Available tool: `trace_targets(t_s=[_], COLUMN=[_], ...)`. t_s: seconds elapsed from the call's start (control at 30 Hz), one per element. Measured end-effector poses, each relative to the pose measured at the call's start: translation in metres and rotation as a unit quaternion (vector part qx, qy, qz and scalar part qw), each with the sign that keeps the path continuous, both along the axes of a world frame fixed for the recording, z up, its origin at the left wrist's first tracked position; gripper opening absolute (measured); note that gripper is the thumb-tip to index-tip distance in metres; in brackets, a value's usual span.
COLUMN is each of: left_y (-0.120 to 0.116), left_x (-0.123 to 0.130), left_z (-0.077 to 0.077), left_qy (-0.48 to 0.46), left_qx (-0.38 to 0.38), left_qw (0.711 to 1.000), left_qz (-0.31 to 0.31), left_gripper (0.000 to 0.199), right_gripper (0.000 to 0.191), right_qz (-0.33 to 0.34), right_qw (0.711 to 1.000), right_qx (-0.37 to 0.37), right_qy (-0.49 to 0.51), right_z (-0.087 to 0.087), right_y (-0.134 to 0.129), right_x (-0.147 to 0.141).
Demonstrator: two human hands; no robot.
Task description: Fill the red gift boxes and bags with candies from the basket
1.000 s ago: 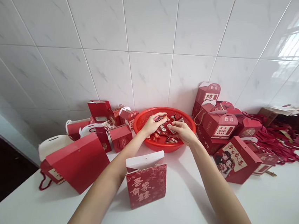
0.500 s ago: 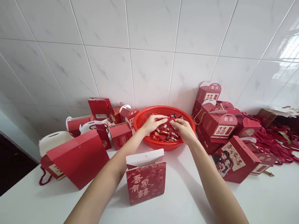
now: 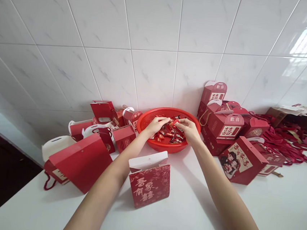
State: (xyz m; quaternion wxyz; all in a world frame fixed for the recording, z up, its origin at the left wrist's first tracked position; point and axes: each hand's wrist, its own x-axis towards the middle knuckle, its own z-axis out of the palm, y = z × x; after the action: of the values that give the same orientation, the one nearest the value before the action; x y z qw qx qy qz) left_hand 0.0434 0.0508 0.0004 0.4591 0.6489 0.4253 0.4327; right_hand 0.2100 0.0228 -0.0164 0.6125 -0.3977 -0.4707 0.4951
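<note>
Holding both bare hands over the red basket [image 3: 163,147], sitting near the middle of the table's back edge, just before the white tiled wall [image 3: 157,75]. Holding the left hand [image 3: 155,126] above the left part of the basket, curving thumb and fingers inward with tips near one another; not being able to tell about this grip, with the space between the tips being too small to read. Pinching with the right hand [image 3: 191,130] from the other side, clamping that grip on a small red packet [image 3: 173,123], lying between the two sets of fingertips, above the basket. Hovering there over a loose heap of wrapped sweets [image 3: 168,135], mostly showing red and dark wrappers.

Leaving a red box [image 3: 149,187] standing between the forearms, nearer the table's front edge than the basket, raising a pale inner flap and bearing pale characters on the front.

Looking leftward along the table [image 3: 193,213] onto more red boxes, including a large plain box [image 3: 82,162] leaning near the left edge, beside a cord-handled box [image 3: 58,175] with a pale lid. Looking rightward onto stacked boxes [image 3: 228,126] just beside the basket, a tilted box with a printed couple [image 3: 242,161] in front, and dark red ribbons [image 3: 278,143] heaping toward a cardboard carton [image 3: 276,118] along the back edge.
</note>
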Motion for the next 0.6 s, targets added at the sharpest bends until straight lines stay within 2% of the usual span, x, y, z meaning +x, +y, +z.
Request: trace_targets(t_s=[0.2, 0.4, 0.6], left_y=[0.010, 0.003, 0.000], left_x=[-0.001, 0.001, -0.001], left_z=[-0.009, -0.002, -0.002], left_qy=[-0.023, 0.020, 0.016], left_qx=[-0.013, -0.050, -0.050], left_qw=[1.000, 0.998, 0.994], left_qz=[-0.011, -0.020, -0.092], left_gripper=[0.043, 0.039, 0.038], right_gripper=[0.031, 0.031, 0.036], right_qz=[-0.017, -0.021, -0.050], right_qw=[1.000, 1.000, 0.998], right_qx=[0.007, 0.010, 0.019], right_qy=[-0.002, -0.001, 0.018], right_z=[0.000, 0.000, -0.001], right_y=[-0.001, -0.001, 0.002], right_x=[0.000, -0.001, 0.000])
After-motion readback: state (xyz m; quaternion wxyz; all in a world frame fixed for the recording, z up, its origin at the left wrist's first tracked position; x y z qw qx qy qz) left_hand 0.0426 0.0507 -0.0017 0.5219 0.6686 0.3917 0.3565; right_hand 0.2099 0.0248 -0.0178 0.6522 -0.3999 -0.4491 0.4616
